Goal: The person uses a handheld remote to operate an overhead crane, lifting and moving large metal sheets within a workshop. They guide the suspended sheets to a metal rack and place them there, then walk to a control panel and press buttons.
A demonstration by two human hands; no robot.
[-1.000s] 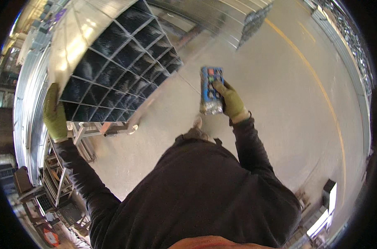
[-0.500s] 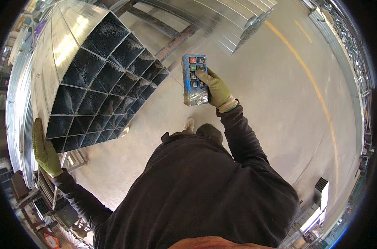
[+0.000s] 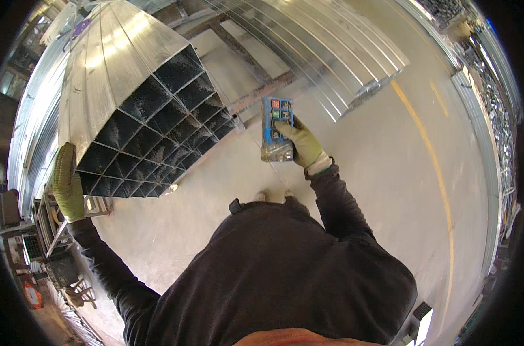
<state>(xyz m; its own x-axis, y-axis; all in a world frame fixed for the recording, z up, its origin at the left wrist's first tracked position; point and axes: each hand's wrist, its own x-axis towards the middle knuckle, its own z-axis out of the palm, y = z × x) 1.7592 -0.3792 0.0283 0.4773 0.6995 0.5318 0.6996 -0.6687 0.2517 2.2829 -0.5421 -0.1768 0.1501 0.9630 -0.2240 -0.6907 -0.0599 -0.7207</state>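
My right hand, in a green-and-white work glove, grips a blue push-button remote control wrapped in clear plastic. Its thumb lies over the buttons on the front. On the left, a bundle of square metal tubes shows its dark, hollow ends toward me, with metal dust inside. My gloved left hand rests with straight fingers along the bundle's near left corner and holds nothing. What the bundle rests on is mostly hidden.
More long metal profiles lie ahead, beside a dark steel frame. A yellow line curves along the floor at right. Racks of metal stock stand along the far right edge. Stools and shelving are at lower left.
The view has shifted, so the tube bundle sits farther right. My left hand stays at the bundle's corner, now higher in the picture. The remote control appears slightly lower, still in my right hand.
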